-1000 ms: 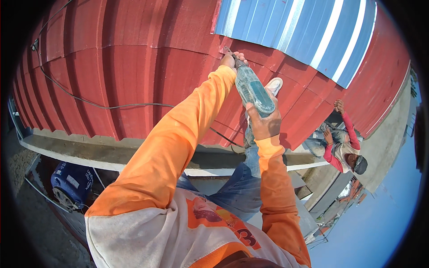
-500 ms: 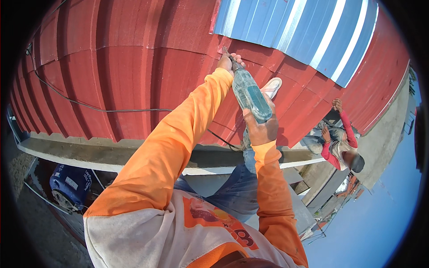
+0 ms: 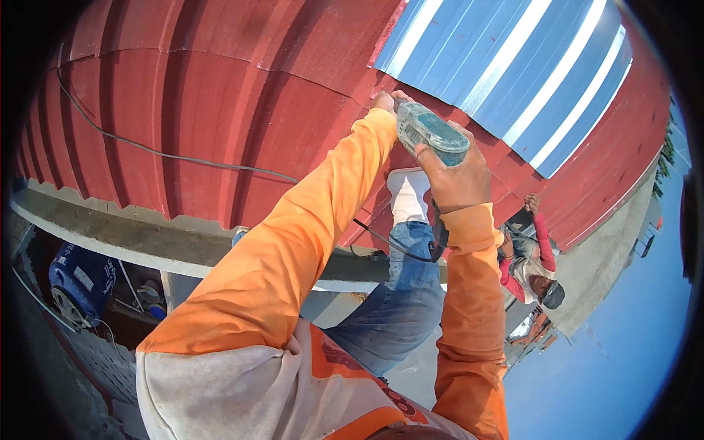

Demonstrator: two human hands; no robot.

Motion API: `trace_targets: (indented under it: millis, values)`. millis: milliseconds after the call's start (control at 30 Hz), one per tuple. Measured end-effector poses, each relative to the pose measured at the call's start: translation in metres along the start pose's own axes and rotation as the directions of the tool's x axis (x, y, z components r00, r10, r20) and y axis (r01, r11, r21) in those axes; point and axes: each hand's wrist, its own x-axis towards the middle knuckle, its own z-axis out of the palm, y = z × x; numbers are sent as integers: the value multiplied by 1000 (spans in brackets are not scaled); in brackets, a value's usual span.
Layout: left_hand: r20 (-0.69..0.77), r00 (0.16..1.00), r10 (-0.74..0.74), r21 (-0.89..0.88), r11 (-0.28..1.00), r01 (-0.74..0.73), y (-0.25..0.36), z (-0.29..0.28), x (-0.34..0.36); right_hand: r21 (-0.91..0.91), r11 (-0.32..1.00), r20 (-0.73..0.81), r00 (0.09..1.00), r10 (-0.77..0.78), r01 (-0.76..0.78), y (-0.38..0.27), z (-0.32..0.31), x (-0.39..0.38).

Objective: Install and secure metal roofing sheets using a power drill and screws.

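Note:
My left hand (image 3: 383, 102) grips the front end of a dusty teal power tool (image 3: 433, 130), low over the red corrugated roof (image 3: 205, 110); its fingertips and the tool's tip are partly hidden behind the tool body. My right hand (image 3: 460, 172) is wrapped round the rear of the tool, thumb on its near side. A blue ribbed sheet (image 3: 535, 66) with pale stripes lies on the red roof just beyond the tool. My white shoe (image 3: 407, 191) rests on the red roof below my hands.
A black cord (image 3: 169, 155) runs across the roof past my legs. A co-worker (image 3: 535, 264) in red sleeves is at the roof edge on the right, hands raised. A concrete ledge (image 3: 110, 227) borders the roof, with a dark blue tank (image 3: 81, 279) below at left.
The tool now shows more end-on, with my right hand further right and higher. My shoe and leg show more below the tool, and the whole view has shifted a little.

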Motion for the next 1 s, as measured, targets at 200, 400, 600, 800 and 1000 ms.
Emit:
trace_targets:
  millis: [200, 400, 600, 800, 1000]
  values:
    - [-207, 977, 52, -92, 993, -73, -36, 35, -50, 47, 996, 145, 987, 73, -81, 5, -19, 12]
    - [105, 991, -87, 131, 989, 73, -42, 47, -124, 90, 996, 105, 994, -29, 20, 15, -7, 0]
    - [46, 995, -90, 100, 991, 85, -36, 50, -130, 16, 998, 144, 988, -63, 61, 7, -6, 4]
    - [81, 993, -86, 67, 994, 81, -37, 49, -119, -5, 995, 134, 986, -98, 100, 15, -7, 13]
    - [62, 994, -90, 44, 995, 87, -35, 53, -126, -77, 992, 155, 984, -85, 98, 8, -9, 15]
